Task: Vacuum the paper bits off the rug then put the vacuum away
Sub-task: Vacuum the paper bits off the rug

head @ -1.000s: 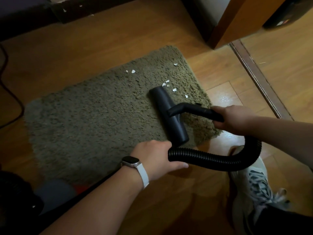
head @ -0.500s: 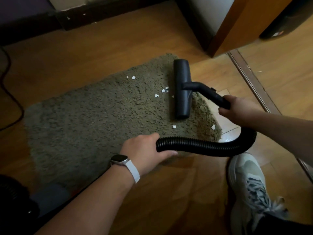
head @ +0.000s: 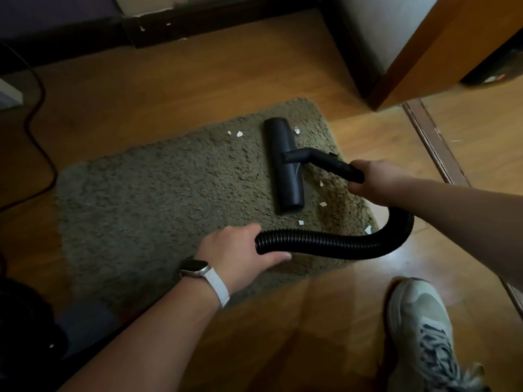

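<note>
**Wooden floor** [head: 175,80]: bare boards lie all round the rug. A dark cable [head: 36,131] loops at the far left, a door [head: 452,38] and threshold strip [head: 433,148] stand at the far right, and a shoe [head: 421,321] is at the near right.

**Rug** [head: 155,199]: it lies flat in the middle of the floor. Its left half offers open room for sweeping. Its right and far edges run close to the floor head.

**Hose** [head: 339,244]: it curves from the left hand rightward along the rug's near edge, then bends up behind the right hand.

**Floor head** [head: 284,165]: it rests on the rug's right part, its length running near to far. Since half a second ago it has shifted left, over the spot where a small cluster of bits lay beside it. That cluster no longer shows, so it is probably taken up or hidden beneath the head.

**Hands**: the left hand [head: 237,250] is curled round the hose's left end, with a watch [head: 195,268] on its wrist. The right hand [head: 376,179] is wrapped round the bent pipe [head: 325,159] behind the head.

**Paper bits** [head: 239,133]: two lie just left of the head's far end and one sits just beside its far right corner. Four more are scattered to its right, the last at the rug's near right corner. The task is judged mid-sweep, and a rightward pass could push bits over the edge onto the boards.
</note>
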### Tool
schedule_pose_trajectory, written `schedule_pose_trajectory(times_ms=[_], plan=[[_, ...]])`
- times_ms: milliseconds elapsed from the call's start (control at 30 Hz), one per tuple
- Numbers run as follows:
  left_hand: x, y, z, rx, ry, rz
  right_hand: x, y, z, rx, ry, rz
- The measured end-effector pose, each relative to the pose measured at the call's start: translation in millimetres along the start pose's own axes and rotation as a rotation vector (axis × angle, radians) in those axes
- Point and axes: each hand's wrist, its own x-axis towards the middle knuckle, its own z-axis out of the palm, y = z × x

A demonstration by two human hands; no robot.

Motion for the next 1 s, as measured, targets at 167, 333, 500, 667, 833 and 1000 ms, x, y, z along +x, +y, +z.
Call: schedule_pose_trajectory(times_ms=[167,333,500,667,833,1000], plan=[[0.9,-9.0,5.5,0.01,-0.009,-0.009,2.7,-18.1,4.5,-0.109,-0.017,-0.131],[0.4,-4.0,4.8,-0.008,-0.014,0.019,7.8,1.1,4.7,0.006,0.006,-0.049],[1.6,-1.3,2.2,-0.03,-0.01,0.026,10.8,20.5,0.0,0.133,0.028,0.071],[0.4,-4.8,5.2,-0.019,-0.023,0.043,5.6,2.0,7.8,0.016,-0.008,-0.037],[-0.2,-8.4,5.5,0.001,-0.022,0.029,6.7,-9.3,6.8,-0.05,-0.017,-0.091],[-2.8,-6.8,3.8,-0.005,-0.008,0.046,9.3,-0.8,6.0,0.032,-0.024,-0.047]])
